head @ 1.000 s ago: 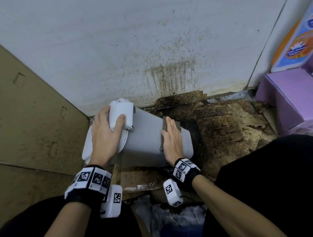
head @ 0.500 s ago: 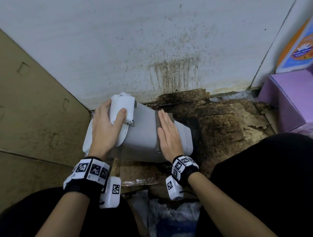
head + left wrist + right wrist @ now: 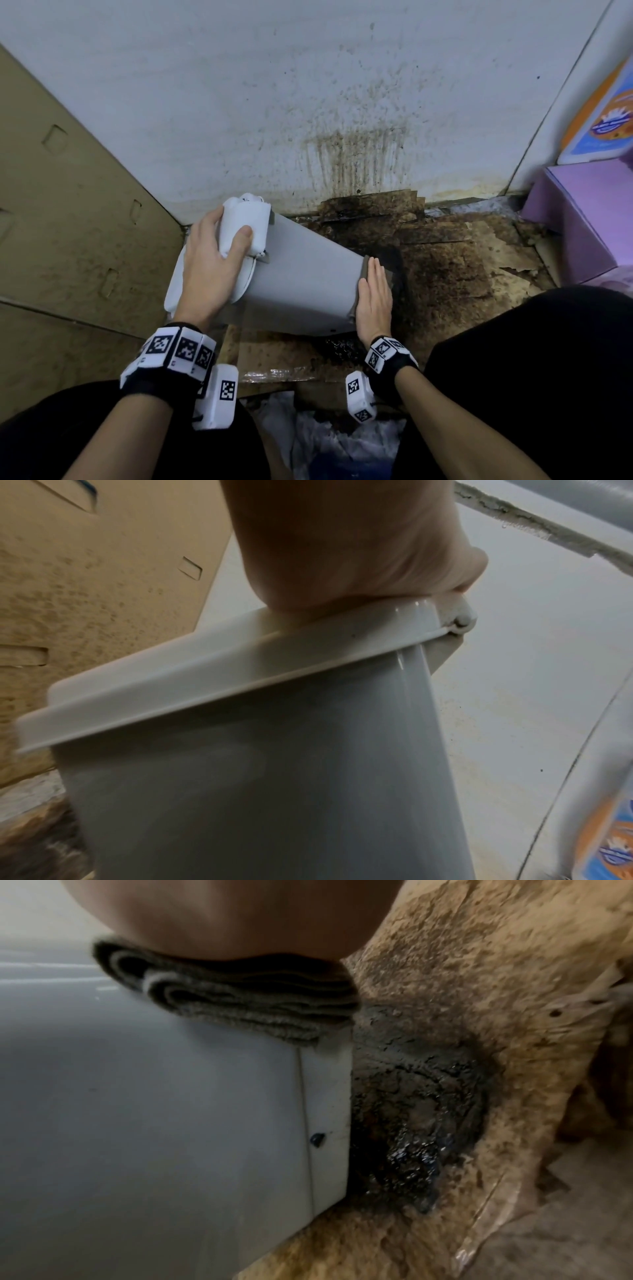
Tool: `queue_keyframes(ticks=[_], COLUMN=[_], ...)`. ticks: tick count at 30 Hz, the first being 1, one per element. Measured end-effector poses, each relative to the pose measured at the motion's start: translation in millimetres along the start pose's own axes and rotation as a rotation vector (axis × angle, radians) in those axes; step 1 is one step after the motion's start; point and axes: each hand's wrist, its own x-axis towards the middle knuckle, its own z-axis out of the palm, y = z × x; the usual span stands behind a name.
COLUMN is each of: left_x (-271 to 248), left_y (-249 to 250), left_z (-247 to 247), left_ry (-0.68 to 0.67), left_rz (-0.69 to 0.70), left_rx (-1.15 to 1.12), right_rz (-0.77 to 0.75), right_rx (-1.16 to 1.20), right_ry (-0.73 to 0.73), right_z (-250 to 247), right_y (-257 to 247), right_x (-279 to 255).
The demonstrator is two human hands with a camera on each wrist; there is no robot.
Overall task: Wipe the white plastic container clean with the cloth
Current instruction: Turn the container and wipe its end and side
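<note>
The white plastic container (image 3: 308, 274) lies tilted on its side on the floor, lid end at the upper left, base at the lower right. My left hand (image 3: 222, 240) grips the white lid end, thumb curled over it; the left wrist view shows the palm (image 3: 342, 547) on the rim above the container's body (image 3: 274, 777). My right hand (image 3: 375, 294) lies flat, fingers straight, and presses a folded grey-brown cloth (image 3: 363, 274) against the base end. In the right wrist view the cloth (image 3: 240, 1004) sits under the palm (image 3: 240, 915) on the container's edge (image 3: 322, 1096), which carries a dark spot.
Stained, torn cardboard (image 3: 462, 267) covers the floor, with a black greasy patch (image 3: 411, 1137) right beside the base. A spattered white wall (image 3: 308, 102) stands behind. A brown cardboard panel (image 3: 68, 222) is on the left, a purple box (image 3: 589, 219) on the right, and a plastic bag (image 3: 325, 445) between my knees.
My right hand has slid the cloth along the container from mid-body to the base end. The left hand keeps its grip on the lid end.
</note>
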Motion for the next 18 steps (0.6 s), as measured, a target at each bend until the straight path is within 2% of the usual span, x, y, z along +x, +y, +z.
queue_keyframes(ticks=[6, 9, 13, 18], left_x=[-3.3, -3.8, -5.4, -8.5], left_y=[0.8, 2.0, 1.2, -3.4], left_z=[-0.5, 0.5, 0.8, -3.7], left_ry=[-0.009, -0.009, -0.011, -0.022], left_rz=[0.008, 0.014, 0.021, 0.024], left_rx=[0.025, 0.032, 0.039, 0.026], right_rz=[-0.042, -0.134, -0.325, -0.451], right_rx=[-0.037, -0.018, 0.025, 0.028], right_ry=[0.030, 0.003, -0.113, -0.150], right_z=[13.6, 21.4, 30.6, 29.3], right_y=[-38.2, -77.8, -133.5, -142.1], right_x=[-7.0, -14.6, -20.8, -17.8])
